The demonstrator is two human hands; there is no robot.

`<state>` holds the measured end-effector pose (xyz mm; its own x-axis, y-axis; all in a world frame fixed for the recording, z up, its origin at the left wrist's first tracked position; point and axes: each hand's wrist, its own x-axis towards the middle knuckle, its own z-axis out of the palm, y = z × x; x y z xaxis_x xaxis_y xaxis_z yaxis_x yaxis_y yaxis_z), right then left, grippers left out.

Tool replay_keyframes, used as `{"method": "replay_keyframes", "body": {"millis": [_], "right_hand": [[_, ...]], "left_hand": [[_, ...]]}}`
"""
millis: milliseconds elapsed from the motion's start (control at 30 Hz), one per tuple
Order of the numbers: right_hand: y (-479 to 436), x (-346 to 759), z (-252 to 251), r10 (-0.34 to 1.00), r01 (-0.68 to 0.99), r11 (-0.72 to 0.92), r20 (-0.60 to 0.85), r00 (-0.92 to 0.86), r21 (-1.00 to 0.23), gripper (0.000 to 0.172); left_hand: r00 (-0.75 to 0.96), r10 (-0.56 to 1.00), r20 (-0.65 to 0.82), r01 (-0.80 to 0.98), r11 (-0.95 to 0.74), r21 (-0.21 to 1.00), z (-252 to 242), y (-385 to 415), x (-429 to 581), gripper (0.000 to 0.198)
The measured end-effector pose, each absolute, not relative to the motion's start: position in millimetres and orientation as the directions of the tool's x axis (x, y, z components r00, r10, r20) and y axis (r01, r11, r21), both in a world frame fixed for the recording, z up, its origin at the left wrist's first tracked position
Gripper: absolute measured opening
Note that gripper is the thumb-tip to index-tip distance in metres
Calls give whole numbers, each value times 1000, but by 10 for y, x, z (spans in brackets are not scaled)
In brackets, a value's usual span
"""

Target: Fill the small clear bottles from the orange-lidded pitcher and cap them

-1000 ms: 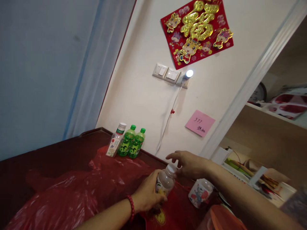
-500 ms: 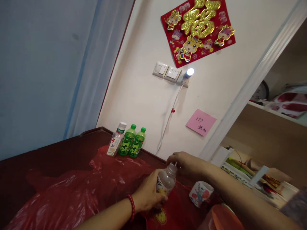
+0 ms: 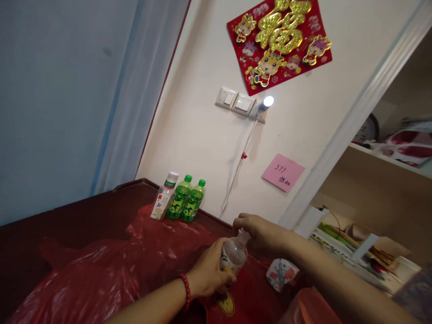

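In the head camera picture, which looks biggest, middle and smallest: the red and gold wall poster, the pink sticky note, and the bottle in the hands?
1. Red and gold wall poster, clearly largest.
2. Pink sticky note and the held bottle look about alike; the bottle sits nearer the camera and is partly covered by the left hand and right hand, so I won't rank them.

We have one head-worn view, tilted, looking forward and down across the dark red table (image 3: 67,220) toward the wall corner, seemingly at arm's reach.
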<state>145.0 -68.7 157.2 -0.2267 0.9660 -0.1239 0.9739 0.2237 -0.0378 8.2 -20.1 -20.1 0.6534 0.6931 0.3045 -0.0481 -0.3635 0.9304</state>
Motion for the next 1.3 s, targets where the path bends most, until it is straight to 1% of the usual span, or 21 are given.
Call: {"method": "replay_keyframes", "body": {"millis": [133,367,633,833,967,1000,1067,1200,1233,1300], "right_hand": [[-701,1467,1590,969,973,228,-92,-231,-46,45],[-669,1469,1550,967,973,229,-102,-231,-35,47],[-624,1506,1540,966,972,233,-115,-233,-12,40],[-564,1496,1526,971,980,198,-142,-194,17,41],[-562,1489,1516,982,991,125,-151,-116,47,29],[-570,1492,1522,985,993,102,-148,-93,58,30],[-595,1504,1549,987,995,75,-147,-65,62,39],[-644,1510,1613,977,994,108,-186,-101,25,58],[-650,1501,1616,975,993,115,-193,-108,28,57],[-651,1471,1599,977,993,103,-196,-89,62,39]], "left_hand": [[660,683,313,-65,-362,930,-205,-193,78,68],[662,682,312,-74,-354,932,-184,-204,78,70],[658,689,305,-41,-371,928,-208,-199,74,69],[665,681,306,-51,-367,929,-195,-193,74,69],[666,682,302,-54,-359,932,-159,-211,60,69],[665,683,302,-55,-359,932,-154,-213,59,69],[663,682,308,-63,-359,931,-150,-213,60,69],[671,673,311,-76,-355,932,-163,-204,70,68],[671,674,309,-74,-354,932,-169,-201,73,68],[666,678,311,-72,-356,932,-182,-196,76,68]]}}
